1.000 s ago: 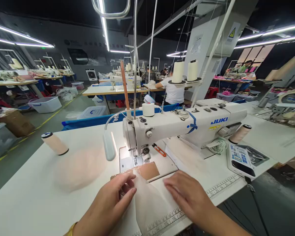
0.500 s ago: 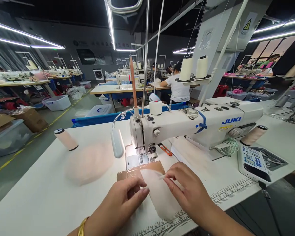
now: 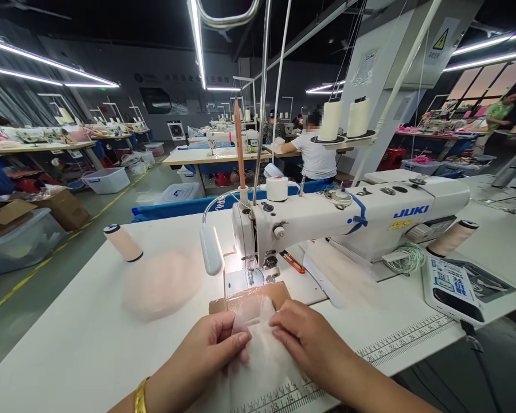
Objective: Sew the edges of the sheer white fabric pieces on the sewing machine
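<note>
A piece of thin, sheer whitish fabric (image 3: 264,350) hangs between my hands in front of the sewing machine (image 3: 301,212). My left hand (image 3: 219,338) pinches its left edge between thumb and fingers. At its upper right, my right hand (image 3: 301,332) grips the cloth with thumb and bent fingers. Behind the fabric, a brown taped cardboard piece (image 3: 279,292) lies just before the presser foot (image 3: 253,275). Printed ruler markings (image 3: 404,338) run along the table's front edge, partly covered by the fabric and my right arm.
Pale pink sheer fabric (image 3: 161,287) lies to the left, near a thread cone (image 3: 124,243). Orange-handled snips (image 3: 293,263) rest beside the machine head. More pale fabric (image 3: 339,275) lies under the arm. A white device with a cable (image 3: 453,289) sits at right. Another person (image 3: 316,152) works ahead.
My left hand has taken hold of the fabric, which it was apart from before. My right hand has moved left, and the cloth now spreads between both hands. The view has shifted slightly.
</note>
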`<action>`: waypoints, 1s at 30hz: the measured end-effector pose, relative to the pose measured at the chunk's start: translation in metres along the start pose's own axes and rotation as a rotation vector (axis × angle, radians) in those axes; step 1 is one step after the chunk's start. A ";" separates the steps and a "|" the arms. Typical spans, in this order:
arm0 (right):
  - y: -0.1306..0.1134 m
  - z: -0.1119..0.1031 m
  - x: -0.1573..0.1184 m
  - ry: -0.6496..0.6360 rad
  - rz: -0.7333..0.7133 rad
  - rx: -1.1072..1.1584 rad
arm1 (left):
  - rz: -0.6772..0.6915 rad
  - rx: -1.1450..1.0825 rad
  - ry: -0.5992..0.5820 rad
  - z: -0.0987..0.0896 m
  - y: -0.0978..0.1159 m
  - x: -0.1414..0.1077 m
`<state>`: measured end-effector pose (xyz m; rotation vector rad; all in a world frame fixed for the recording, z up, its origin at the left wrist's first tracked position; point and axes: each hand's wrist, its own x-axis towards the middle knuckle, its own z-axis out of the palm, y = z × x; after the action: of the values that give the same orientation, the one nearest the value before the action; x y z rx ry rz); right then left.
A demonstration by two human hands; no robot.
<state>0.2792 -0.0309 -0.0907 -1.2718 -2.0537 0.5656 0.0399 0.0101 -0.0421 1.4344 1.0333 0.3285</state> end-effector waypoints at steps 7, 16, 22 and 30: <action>0.043 -0.075 -0.005 0.302 0.245 -0.112 | -0.070 0.174 0.013 -0.022 -0.008 -0.003; 0.032 -0.050 -0.014 -0.060 0.002 -0.207 | -0.057 0.295 -0.004 -0.024 0.003 -0.004; 0.031 -0.085 0.001 0.345 -0.012 -0.668 | 0.038 0.772 0.286 -0.031 0.014 -0.015; -0.018 0.013 0.063 -0.188 0.018 -0.330 | 0.315 0.847 0.289 -0.036 -0.019 0.058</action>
<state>0.2381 0.0179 -0.0695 -1.4711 -2.3675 0.3751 0.0386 0.0733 -0.0746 2.3784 1.2493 0.3467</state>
